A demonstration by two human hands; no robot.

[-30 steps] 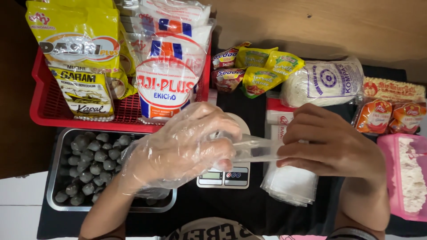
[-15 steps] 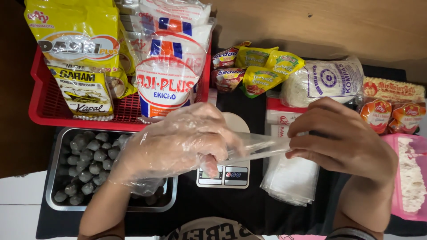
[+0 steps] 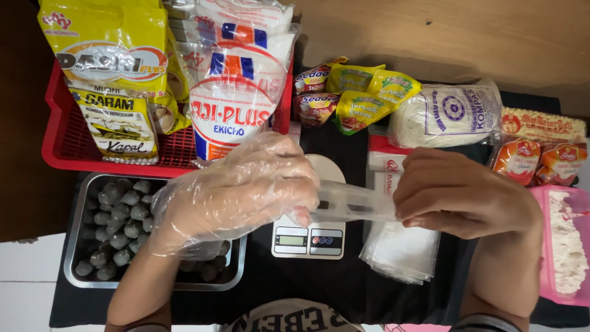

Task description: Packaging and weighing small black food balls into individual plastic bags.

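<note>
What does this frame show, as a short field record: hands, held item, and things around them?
left hand: in a loose clear plastic glove, gripping one end of the small clear plastic bag
right hand: bare, pinching the bag's other end
below the bag: digital scale
left side: metal tray of grey balls
right of scale: stack of clear bags
back left: red basket of packets

Gloved left hand (image 3: 236, 193) and bare right hand (image 3: 458, 193) grip a clear bag (image 3: 353, 203) stretched between them, right above the scale (image 3: 310, 237). Tray (image 3: 77, 246) of grey balls (image 3: 117, 209) sits beside the left hand.
</note>
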